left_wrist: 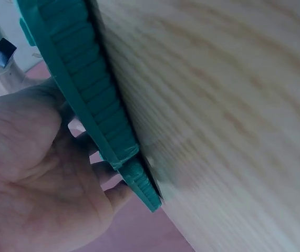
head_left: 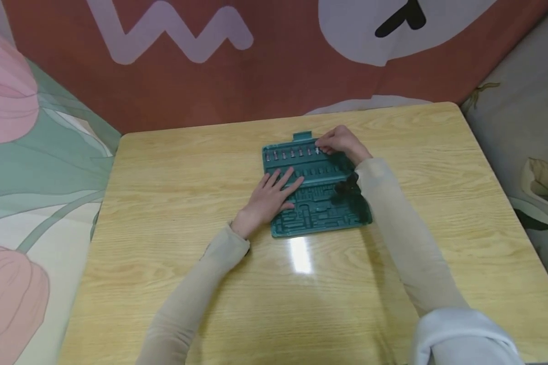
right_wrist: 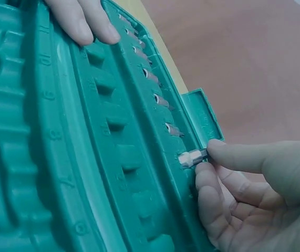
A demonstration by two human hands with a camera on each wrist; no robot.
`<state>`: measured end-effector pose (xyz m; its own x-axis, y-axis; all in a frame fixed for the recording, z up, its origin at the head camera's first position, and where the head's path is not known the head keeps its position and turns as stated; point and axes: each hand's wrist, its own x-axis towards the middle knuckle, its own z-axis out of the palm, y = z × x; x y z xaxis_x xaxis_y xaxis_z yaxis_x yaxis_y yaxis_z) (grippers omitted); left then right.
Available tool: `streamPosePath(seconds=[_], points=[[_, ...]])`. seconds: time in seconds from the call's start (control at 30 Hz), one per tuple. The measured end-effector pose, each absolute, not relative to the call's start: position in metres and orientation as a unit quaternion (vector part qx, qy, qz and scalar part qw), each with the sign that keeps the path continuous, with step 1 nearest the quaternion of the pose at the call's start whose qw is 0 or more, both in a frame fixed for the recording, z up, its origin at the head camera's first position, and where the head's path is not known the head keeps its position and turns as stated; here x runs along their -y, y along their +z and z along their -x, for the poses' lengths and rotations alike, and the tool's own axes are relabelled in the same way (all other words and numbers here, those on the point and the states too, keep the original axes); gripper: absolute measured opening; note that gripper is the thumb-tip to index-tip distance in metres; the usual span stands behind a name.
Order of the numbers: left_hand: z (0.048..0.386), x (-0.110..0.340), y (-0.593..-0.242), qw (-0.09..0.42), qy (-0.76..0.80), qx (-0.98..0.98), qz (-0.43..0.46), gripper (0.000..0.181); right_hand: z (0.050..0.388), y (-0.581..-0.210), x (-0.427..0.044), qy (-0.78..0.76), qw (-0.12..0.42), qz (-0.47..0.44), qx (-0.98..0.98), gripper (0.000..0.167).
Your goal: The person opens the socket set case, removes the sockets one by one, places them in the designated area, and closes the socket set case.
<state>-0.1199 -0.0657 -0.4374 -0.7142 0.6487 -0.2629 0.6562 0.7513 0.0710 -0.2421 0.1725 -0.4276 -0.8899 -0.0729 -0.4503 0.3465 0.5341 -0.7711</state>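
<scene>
A green moulded tool case (head_left: 312,223) lies open on the table, its two halves spread flat. My left hand (head_left: 267,200) rests on the case's left side, fingers spread. In the left wrist view its palm faces the camera beside the case wall (left_wrist: 76,68). At the far edge, my right hand (head_left: 342,143) pinches a small silver bit with a ridged collar (right_wrist: 190,158) between thumb and finger, at a slot in the top row. Several small metal bits (right_wrist: 163,101) sit in that row's slots.
The case stands on a light wood table (head_left: 173,203) near its back edge. A latch tab (head_left: 302,136) sticks out at the case's far side. Printed fabric (head_left: 278,86) hangs behind the table. Empty moulded recesses (right_wrist: 131,164) run beside the row of bits.
</scene>
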Motion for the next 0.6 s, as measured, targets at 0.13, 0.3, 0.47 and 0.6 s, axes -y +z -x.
streamPosePath(seconds=[0.13, 0.3, 0.47, 0.6], points=[[0.1202, 0.0667, -0.4366, 0.138, -0.016, -0.927, -0.349, 0.069, 0.2418, -0.4277, -0.1706, -0.485, 0.218, -0.082, -0.843, 0.033], [0.1210, 0.0672, -0.4372, 0.132, -0.015, -0.926, -0.352, 0.069, 0.2416, -0.4276, -0.1702, -0.495, 0.212, -0.091, -0.838, 0.034], [0.1212, 0.0671, -0.4375, 0.130, -0.015, -0.925, -0.356, 0.069, 0.2419, -0.4286, -0.1720, -0.514, 0.207, -0.097, -0.827, 0.036], [0.1202, 0.0672, -0.4372, 0.133, -0.013, -0.925, -0.356, 0.068, 0.2404, -0.4298, -0.1708, -0.518, 0.202, -0.093, -0.826, 0.036]])
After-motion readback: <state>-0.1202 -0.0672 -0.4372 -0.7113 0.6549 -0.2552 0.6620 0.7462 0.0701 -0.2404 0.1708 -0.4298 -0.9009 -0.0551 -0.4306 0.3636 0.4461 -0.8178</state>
